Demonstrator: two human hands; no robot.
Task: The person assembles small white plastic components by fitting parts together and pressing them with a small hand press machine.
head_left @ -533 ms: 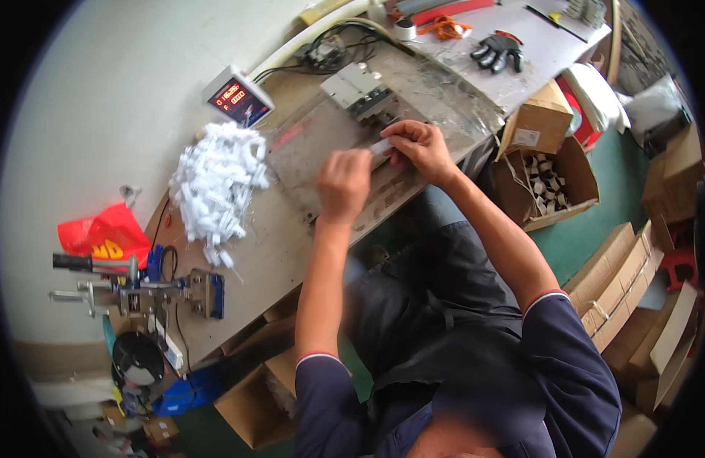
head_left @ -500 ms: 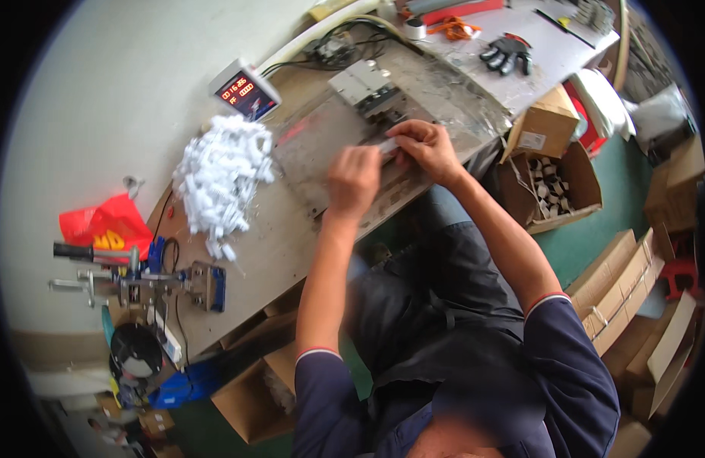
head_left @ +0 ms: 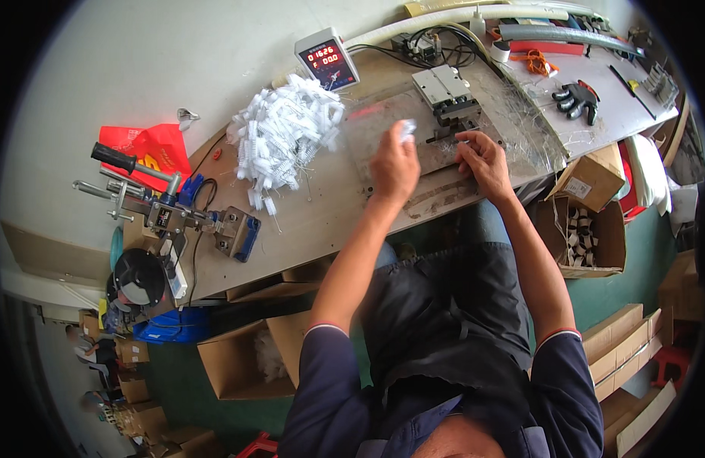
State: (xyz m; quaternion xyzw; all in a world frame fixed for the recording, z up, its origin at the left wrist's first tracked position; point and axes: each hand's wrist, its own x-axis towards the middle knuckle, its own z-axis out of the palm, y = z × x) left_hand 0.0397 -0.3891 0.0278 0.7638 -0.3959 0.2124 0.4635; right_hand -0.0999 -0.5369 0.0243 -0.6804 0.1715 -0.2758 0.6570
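Left hand (head_left: 396, 169) closed on small whitish piece (head_left: 408, 130), fine shape blurred; piece above scuffed flat metal plate (head_left: 368, 141). Right hand (head_left: 486, 164) just beside blocky metal fixture (head_left: 445, 88), fingers curled, thumb near fingertips; cannot tell whether anything pinched between. Left of plate, on smooth table (head_left: 303, 227): loose heap of white bristly brushes (head_left: 284, 126), roughly cylindrical, thin wiry stems poking out.

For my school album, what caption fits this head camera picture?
Left hand holding a small white piece, right hand near a metal fixture, white heap on the bench.
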